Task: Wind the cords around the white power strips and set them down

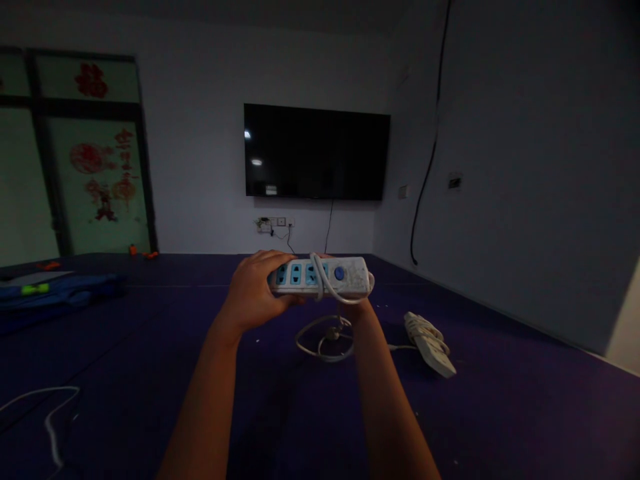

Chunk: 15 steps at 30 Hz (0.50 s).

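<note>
A white power strip (353, 277) with blue sockets and a round blue switch is held up level in front of me. My left hand (257, 287) grips its left end, thumb below and fingers over the top. White cord (320, 277) loops around the strip's middle and right end. My right hand (356, 310) is behind and under the right end; the strip hides most of its fingers, so their grip does not show. Below, a loose loop of the cord (325, 359) with a plug (332, 333) hangs or lies near the floor; I cannot tell which.
On the purple floor (300, 427), a second power strip (435, 350) wrapped in its cord lies to the right. A white cable (50, 423) is at the lower left, blue cloth (75, 290) farther back. A television (317, 153) hangs on the far wall.
</note>
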Available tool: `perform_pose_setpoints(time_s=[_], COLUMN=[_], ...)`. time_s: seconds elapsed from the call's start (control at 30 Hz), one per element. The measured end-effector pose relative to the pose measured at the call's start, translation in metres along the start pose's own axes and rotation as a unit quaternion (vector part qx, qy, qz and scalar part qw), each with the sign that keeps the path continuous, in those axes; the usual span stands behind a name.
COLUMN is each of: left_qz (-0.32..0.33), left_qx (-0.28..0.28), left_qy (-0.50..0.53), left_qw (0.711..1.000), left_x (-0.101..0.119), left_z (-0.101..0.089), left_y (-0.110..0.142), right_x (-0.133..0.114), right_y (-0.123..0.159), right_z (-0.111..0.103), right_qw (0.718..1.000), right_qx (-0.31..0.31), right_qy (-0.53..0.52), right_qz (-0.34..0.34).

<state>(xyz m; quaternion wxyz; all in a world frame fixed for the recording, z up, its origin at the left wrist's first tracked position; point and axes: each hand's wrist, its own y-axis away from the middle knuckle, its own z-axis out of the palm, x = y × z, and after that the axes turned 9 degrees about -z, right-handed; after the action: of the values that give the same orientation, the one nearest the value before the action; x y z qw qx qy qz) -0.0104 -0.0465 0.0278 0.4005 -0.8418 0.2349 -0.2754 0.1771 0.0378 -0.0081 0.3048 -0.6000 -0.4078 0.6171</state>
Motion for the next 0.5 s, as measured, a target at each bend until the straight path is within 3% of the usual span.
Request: perform_pose_setpoints(time_s=[0.17,0.27,0.5], left_qz=[-0.011,-0.019,-0.045], left_qx=[0.073,0.094,0.141], left_qy=[0.011,0.003,-0.023], left_qw=[0.997,0.995,0.989], left_x=[0.0,0.0,0.0], left_z=[0.005,0.009,0.018], left_y=[-0.001,-0.002,-0.003], right_x=[0.015,0.016,0.019], right_y=[-0.004,-0.004,-0.003], right_z=[0.01,0.015,0.026], right_qw=[0.991,0.991,0.997], right_qx=[0.104,0.084,0.035], right_qy=[0.004,0.007,0.056], right_qz=[0.085,0.108,0.025])
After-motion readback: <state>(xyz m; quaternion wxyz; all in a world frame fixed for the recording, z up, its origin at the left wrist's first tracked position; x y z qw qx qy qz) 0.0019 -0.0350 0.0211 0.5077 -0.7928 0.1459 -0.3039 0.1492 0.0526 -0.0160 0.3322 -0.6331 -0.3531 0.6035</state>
